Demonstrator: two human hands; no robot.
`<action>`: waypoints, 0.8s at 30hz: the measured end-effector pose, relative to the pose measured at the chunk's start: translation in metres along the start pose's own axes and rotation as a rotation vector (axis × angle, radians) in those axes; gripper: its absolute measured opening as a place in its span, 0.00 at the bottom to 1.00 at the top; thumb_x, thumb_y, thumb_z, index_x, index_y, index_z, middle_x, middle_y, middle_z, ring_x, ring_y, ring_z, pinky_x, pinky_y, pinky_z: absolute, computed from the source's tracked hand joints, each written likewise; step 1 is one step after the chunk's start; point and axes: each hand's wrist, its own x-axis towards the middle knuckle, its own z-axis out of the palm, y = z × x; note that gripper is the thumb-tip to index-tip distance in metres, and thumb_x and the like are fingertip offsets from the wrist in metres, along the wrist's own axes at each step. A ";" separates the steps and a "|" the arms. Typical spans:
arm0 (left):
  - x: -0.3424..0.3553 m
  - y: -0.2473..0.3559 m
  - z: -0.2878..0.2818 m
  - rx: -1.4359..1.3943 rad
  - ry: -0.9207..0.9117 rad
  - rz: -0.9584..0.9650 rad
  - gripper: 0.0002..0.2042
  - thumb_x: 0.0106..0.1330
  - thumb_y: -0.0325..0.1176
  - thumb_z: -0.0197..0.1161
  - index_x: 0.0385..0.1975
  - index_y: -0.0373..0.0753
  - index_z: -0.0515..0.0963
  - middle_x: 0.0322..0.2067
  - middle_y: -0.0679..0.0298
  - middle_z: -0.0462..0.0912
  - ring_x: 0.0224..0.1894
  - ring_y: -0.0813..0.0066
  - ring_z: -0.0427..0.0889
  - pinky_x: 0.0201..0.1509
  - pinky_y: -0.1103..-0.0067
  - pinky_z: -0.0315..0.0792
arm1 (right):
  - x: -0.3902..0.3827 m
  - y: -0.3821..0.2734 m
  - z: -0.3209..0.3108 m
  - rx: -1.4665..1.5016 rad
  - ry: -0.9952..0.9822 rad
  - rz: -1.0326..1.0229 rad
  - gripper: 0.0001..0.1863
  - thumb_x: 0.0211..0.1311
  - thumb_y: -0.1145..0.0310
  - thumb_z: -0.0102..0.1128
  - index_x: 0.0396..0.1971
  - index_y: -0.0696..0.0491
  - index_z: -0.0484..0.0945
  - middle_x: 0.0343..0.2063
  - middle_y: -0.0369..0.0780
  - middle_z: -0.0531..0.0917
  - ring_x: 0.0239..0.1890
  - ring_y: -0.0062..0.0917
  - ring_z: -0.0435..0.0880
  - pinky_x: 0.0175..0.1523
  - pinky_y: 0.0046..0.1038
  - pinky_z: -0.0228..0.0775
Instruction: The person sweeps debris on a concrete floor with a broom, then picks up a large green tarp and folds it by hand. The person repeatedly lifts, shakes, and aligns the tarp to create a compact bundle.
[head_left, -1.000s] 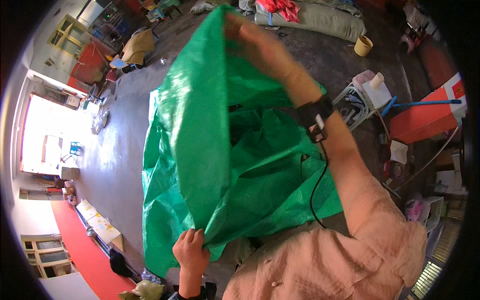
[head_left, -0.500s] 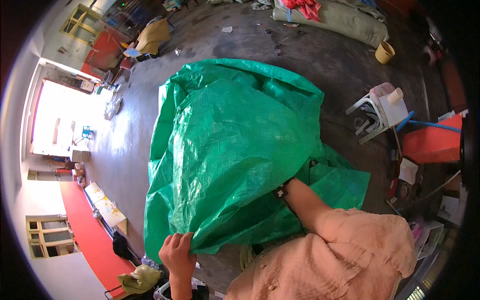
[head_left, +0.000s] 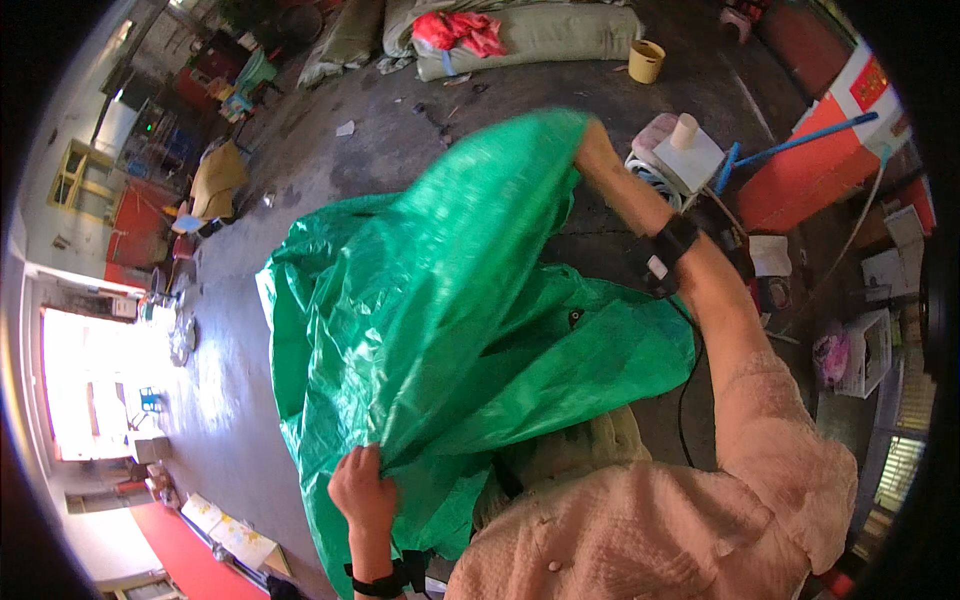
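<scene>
A large, shiny green tarp [head_left: 430, 300] spreads in folds in front of me, with a small eyelet near its right part. Low at its near left side, my left hand [head_left: 362, 490] is closed on a gathered edge, the cloth running taut upward from the fist. My right hand [head_left: 594, 150] is raised at the far right, holding up another part of the tarp, which is smeared by motion there. Cloth covers most of the right fingers. Between the hands the sheet forms a slanted, stretched slope, while its lower right flap hangs beneath my right arm.
Beyond the tarp lie long pale-green rolls [head_left: 560, 45] with a red cloth [head_left: 460, 33] on top, beside a yellow bucket [head_left: 646, 62]. At right are a white stool [head_left: 690, 160], a blue pole [head_left: 800, 140] and a red-sided block [head_left: 790, 185]. A black cable [head_left: 683, 420] dangles near my right arm.
My right hand has come out from under the tarp's near fold and swung up and away, lifting that part. My left hand keeps its hold. The view has shifted toward the right.
</scene>
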 end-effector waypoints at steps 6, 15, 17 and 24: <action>-0.051 -0.070 0.008 0.029 0.141 -0.249 0.15 0.38 0.21 0.50 0.30 0.38 0.74 0.26 0.58 0.75 0.30 0.52 0.74 0.30 0.65 0.67 | -0.121 -0.032 0.038 0.375 0.069 -0.036 0.15 0.47 0.69 0.52 0.35 0.60 0.75 0.28 0.52 0.80 0.33 0.46 0.79 0.40 0.41 0.70; -0.064 -0.046 0.040 0.089 -0.074 0.124 0.16 0.35 0.24 0.57 0.29 0.44 0.75 0.25 0.64 0.73 0.29 0.62 0.75 0.28 0.69 0.69 | -0.290 0.024 0.014 0.442 0.603 0.210 0.19 0.49 0.76 0.52 0.45 0.58 0.75 0.31 0.36 0.82 0.26 0.16 0.76 0.29 0.20 0.68; -0.063 -0.055 0.040 0.046 -0.061 0.110 0.16 0.35 0.23 0.56 0.30 0.43 0.75 0.25 0.63 0.73 0.30 0.61 0.75 0.29 0.68 0.69 | -0.260 -0.035 -0.045 0.462 0.685 0.105 0.18 0.50 0.77 0.51 0.45 0.58 0.75 0.32 0.37 0.82 0.28 0.14 0.76 0.31 0.17 0.67; -0.107 -0.105 0.024 0.026 -0.016 -0.221 0.19 0.37 0.22 0.54 0.34 0.37 0.74 0.29 0.55 0.76 0.34 0.50 0.75 0.34 0.64 0.69 | -0.206 -0.118 -0.005 0.451 0.580 -0.279 0.15 0.52 0.68 0.58 0.41 0.54 0.75 0.34 0.44 0.81 0.32 0.35 0.81 0.37 0.32 0.72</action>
